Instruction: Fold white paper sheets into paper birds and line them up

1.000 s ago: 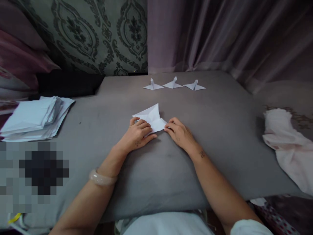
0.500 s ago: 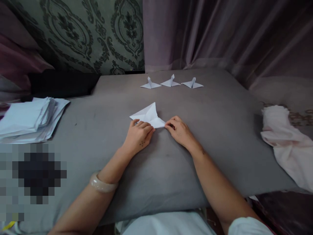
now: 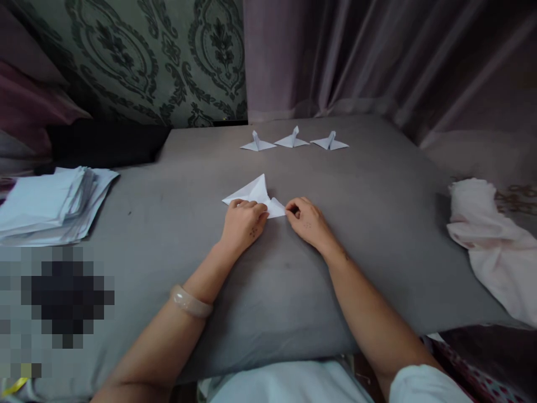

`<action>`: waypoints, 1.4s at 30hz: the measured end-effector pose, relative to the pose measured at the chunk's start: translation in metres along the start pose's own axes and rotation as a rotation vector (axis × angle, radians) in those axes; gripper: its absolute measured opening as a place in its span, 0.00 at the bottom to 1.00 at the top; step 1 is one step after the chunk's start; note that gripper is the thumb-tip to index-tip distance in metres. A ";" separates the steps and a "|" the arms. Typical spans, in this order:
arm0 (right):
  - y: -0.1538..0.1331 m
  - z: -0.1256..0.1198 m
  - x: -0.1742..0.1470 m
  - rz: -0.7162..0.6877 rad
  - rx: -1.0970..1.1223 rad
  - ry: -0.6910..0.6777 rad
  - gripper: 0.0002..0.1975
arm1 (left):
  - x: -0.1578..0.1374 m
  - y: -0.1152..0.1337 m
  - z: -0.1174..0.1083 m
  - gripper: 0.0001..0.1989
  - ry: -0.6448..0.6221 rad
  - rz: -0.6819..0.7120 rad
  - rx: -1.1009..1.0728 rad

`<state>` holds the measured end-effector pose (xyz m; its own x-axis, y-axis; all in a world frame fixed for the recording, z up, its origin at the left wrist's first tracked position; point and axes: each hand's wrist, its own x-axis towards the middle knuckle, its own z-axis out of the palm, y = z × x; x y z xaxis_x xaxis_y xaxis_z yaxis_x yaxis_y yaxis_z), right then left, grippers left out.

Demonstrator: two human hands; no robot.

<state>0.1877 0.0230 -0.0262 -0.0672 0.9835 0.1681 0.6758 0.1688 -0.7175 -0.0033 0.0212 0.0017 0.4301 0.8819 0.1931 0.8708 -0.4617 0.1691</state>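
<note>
A partly folded sheet of white paper (image 3: 253, 190) lies on the grey cloth-covered table in front of me, one pointed flap standing toward the far side. My left hand (image 3: 244, 223) rests over its near edge, fingers curled and pressed on the paper, hiding part of it. At the paper's right corner, my right hand (image 3: 307, 221) pinches the tip between thumb and forefinger. Beyond them three folded paper figures stand in a row: a left one (image 3: 258, 144), a middle one (image 3: 292, 139) and a right one (image 3: 330, 142).
A stack of white paper (image 3: 46, 201) lies on the left of the grey table (image 3: 188, 173). A crumpled pale pink cloth (image 3: 490, 240) is at the right. Behind are a mauve curtain (image 3: 289, 61) and a patterned wall (image 3: 168, 61). A blurred patch covers the lower left.
My left hand has slid slightly right and away from me along the paper, covering more of its middle. The right hand stays at the right corner, almost unmoved.
</note>
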 end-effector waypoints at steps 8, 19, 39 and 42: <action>-0.008 0.001 -0.002 -0.077 0.290 0.108 0.11 | 0.005 0.002 0.001 0.10 -0.040 0.000 0.012; -0.017 0.004 -0.011 -0.265 0.013 -0.127 0.20 | -0.018 -0.045 -0.006 0.11 0.128 0.007 -0.383; -0.023 0.007 -0.015 -0.342 -0.216 -0.184 0.23 | -0.007 -0.034 0.004 0.11 0.381 -0.040 -0.337; -0.022 0.008 -0.015 -0.343 -0.201 -0.186 0.24 | -0.013 -0.030 0.000 0.13 0.292 -0.098 -0.410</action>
<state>0.1682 0.0047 -0.0181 -0.4316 0.8707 0.2358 0.7193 0.4900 -0.4925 -0.0352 0.0232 -0.0064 0.2154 0.8865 0.4096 0.7134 -0.4293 0.5539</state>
